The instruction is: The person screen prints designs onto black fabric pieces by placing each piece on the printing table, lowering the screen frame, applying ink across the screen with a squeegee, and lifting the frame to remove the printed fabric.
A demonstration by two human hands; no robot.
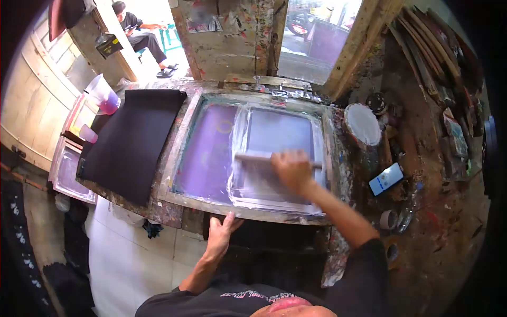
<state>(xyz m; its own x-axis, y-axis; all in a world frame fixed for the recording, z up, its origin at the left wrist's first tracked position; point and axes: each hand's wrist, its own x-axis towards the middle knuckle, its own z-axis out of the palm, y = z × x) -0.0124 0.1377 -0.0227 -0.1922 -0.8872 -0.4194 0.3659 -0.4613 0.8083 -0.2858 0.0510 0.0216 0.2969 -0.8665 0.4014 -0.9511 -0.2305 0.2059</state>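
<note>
A wooden-framed printing screen (pixel 178 174) lies on the bench in front of me, its mesh purple on the left. On the right side of the mesh, white ink smears border a paler rectangle. My right hand (pixel 293 170) is closed around the handle of a squeegee (pixel 253 158), which lies crosswise over that rectangle; hand and squeegee are blurred by motion. My left hand (pixel 221 232) grips the screen's front edge from below, fingers against the wood and partly hidden. Metal hinge clamps (pixel 281 94) sit at the screen's back edge.
Black fabric (pixel 132 140) is spread left of the screen, beside a plastic jug (pixel 103 96) and a small cup (pixel 88 134). To the right are a white-topped tub (pixel 363 124), a phone (pixel 386 179) and a tape roll (pixel 388 219). A person (pixel 138 34) sits beyond the doorway.
</note>
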